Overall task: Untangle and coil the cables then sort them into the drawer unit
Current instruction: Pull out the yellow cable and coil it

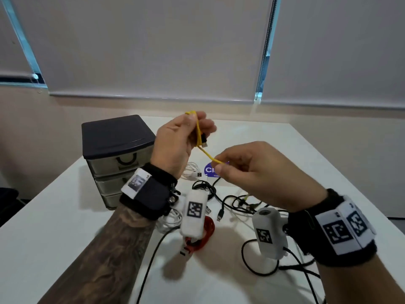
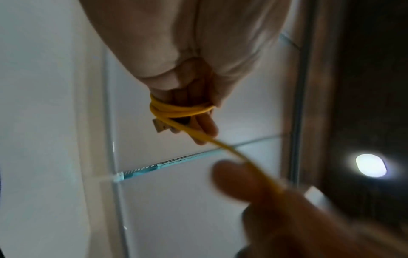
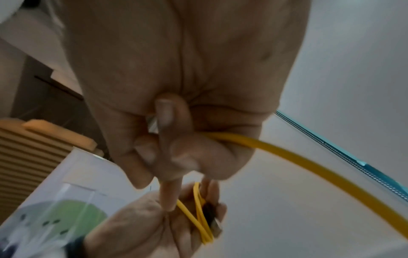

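A thin yellow cable (image 1: 206, 153) hangs in the air between both hands above the table. My left hand (image 1: 184, 139) grips several coiled loops of the yellow cable (image 2: 178, 110), and a metal USB plug (image 2: 160, 126) sticks out below the fingers. My right hand (image 1: 243, 170) pinches the cable's free end, with the yellow cable (image 3: 276, 148) running out of the curled fingers. A three-drawer unit (image 1: 116, 159) with a dark top stands at the left rear, its drawers closed. A tangle of black cables (image 1: 232, 202) lies on the table below the hands.
A red coiled cable (image 1: 203, 235) and white cables (image 1: 192, 170) lie on the white table (image 1: 65, 216). A black cable (image 1: 258, 268) loops near the front right. A round blue sticker (image 1: 210, 170) sits mid-table. Window blinds close off the rear wall.
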Motion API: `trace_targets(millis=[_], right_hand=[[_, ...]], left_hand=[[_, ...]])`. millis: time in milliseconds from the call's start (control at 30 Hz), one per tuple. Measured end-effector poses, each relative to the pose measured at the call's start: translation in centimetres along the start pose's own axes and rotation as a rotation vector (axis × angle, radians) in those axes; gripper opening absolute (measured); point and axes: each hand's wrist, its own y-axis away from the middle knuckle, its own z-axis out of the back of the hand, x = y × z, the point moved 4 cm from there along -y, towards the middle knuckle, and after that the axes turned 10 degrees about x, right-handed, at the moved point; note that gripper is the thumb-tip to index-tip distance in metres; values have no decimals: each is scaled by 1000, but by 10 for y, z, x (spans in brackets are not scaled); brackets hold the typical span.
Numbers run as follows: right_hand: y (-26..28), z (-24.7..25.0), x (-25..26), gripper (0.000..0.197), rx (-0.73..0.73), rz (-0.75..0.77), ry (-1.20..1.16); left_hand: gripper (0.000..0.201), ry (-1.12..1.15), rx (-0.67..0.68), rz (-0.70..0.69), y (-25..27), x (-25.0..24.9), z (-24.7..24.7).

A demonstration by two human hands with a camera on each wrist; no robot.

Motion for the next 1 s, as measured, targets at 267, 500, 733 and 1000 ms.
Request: trace_targets(millis=[267,500,733,1000], right_hand=[[8,37,-17,15,-391,124,-145],[-3,30,-61,15,-477,-15,-393],[-18,-9,-45,21,-161,-32,-331],[-15,-11,-29,18,-143,-47,-342]], left_hand=[[43,-348,538,238,19,3,-48],[30,174,479,286,17,-14,-50],[32,584,183,220,4,-28,-19],[48,498,20,258,5,-18,-16]])
